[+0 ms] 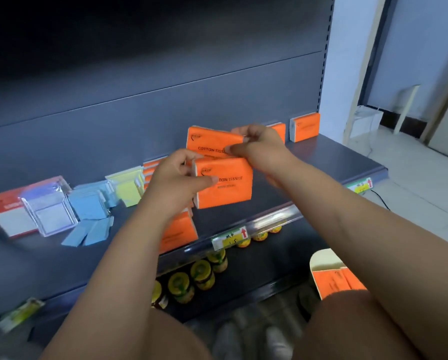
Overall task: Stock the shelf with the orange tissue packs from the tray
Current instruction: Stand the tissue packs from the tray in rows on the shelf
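Stocking Recorded At Close Range

Two flat orange tissue packs in plastic wrap, printed "COTTON TISSUE", were held over the dark grey metal shelf (321,162). The nearer pack (225,188) was gripped at its left end by the left hand (176,178), with the thumb laid across the printed face and the fingers curled behind. The farther pack (210,142) was pinched near its upper right corner by the right hand (259,149), thumb and fingertips closed on the wrapper. Both packs were held upright, faces toward the camera, the nearer one overlapping the lower edge of the farther. Whether either touched the shelf could not be told.

More orange packs were seen on the shelf. A standing pack (304,127) was set at the back right, and a half-hidden pack (280,131) stood just beside it behind the right hand. A low stack (152,168) was partly covered by the left hand, and a front-edge pack (178,232) lay beneath the left forearm. A cream tray (321,259), at the lower right beside a knee, was loaded with further tray packs (337,281).

Yellow-green packets (126,185), pale blue cards (87,206) and a clear plastic box (48,209) were spread along the shelf's left part. Yellow-lidded jars (202,274) were lined up on the tier below.
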Demonstrator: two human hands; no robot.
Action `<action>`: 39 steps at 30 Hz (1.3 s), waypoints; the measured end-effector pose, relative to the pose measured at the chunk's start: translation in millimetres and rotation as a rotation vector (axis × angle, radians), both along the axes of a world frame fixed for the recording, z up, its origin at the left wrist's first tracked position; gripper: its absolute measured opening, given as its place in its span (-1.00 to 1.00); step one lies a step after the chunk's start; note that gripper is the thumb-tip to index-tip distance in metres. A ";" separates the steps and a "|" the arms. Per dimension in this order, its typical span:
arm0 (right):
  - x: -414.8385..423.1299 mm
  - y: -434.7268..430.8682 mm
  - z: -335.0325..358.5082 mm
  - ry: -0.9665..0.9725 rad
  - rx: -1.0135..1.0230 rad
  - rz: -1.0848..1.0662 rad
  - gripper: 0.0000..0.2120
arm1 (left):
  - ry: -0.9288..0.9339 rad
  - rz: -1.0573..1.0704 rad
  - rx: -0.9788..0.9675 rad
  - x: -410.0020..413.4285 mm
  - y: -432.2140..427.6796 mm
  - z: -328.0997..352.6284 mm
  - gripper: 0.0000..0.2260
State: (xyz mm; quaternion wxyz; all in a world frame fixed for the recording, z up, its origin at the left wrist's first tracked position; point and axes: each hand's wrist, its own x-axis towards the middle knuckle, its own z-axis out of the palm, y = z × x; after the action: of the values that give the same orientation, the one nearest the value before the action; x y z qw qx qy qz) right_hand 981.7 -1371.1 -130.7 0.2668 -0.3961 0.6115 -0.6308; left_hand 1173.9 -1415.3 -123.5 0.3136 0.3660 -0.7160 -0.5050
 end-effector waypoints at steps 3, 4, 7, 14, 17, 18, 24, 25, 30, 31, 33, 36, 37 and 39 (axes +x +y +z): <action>-5.4 -25.0 9.1 0.003 0.008 0.022 -0.63 | -0.037 -0.007 -0.023 -11.2 -24.8 13.8 -0.64; -9.5 -33.2 12.7 -0.001 0.013 0.025 -0.65 | -0.048 -0.011 -0.025 -15.0 -33.5 15.9 -0.63; -28.1 -56.5 17.1 0.045 0.029 0.044 -0.71 | -0.115 -0.041 -0.039 -25.4 -61.3 14.1 -0.63; -73.1 -89.7 -13.7 0.171 0.124 0.053 -0.63 | -0.318 0.013 -0.075 -35.9 -94.1 -9.3 -0.55; -91.6 -96.3 -35.1 0.248 0.164 0.016 -0.62 | -0.393 -0.032 -0.074 -40.1 -98.9 -16.4 -0.48; -96.2 -97.8 -41.2 0.282 0.180 -0.005 -0.62 | -0.424 -0.046 -0.088 -41.5 -100.6 -16.9 -0.48; -99.8 -110.8 -68.2 0.371 0.268 0.060 -0.64 | -0.576 -0.096 -0.230 -50.8 -106.8 -16.6 -0.69; -98.3 -115.3 -71.7 0.369 0.270 0.075 -0.65 | -0.595 -0.111 -0.229 -51.1 -107.1 -18.3 -0.69; -92.5 -136.6 -82.1 0.447 0.227 0.101 -0.66 | -0.612 -0.131 -0.253 -55.4 -110.0 -21.6 -0.70; -91.5 -139.6 -82.5 0.444 0.204 0.108 -0.67 | -0.612 -0.132 -0.256 -57.0 -111.2 -21.4 -0.70; -87.9 -142.6 -83.3 0.449 0.172 0.154 -0.64 | -0.621 -0.142 -0.242 -60.1 -113.4 -20.9 -0.70; -86.4 -154.3 -86.1 0.483 0.154 0.164 -0.61 | -0.632 -0.151 -0.227 -62.9 -117.1 -20.8 -0.69; -87.6 -161.3 -87.0 0.479 0.187 0.157 -0.62 | -0.632 -0.150 -0.230 -63.6 -118.7 -20.8 -0.69; -90.0 -172.7 -88.6 0.504 0.300 0.132 -0.60 | -0.638 -0.154 -0.235 -64.7 -121.2 -20.8 -0.69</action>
State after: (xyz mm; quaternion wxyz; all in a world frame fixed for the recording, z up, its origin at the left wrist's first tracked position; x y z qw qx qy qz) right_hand 891.7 -1543.8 -219.3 0.2026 -0.5353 0.7178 -0.3964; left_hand 1109.2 -1536.5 -144.2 0.0750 0.4118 -0.8568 -0.3013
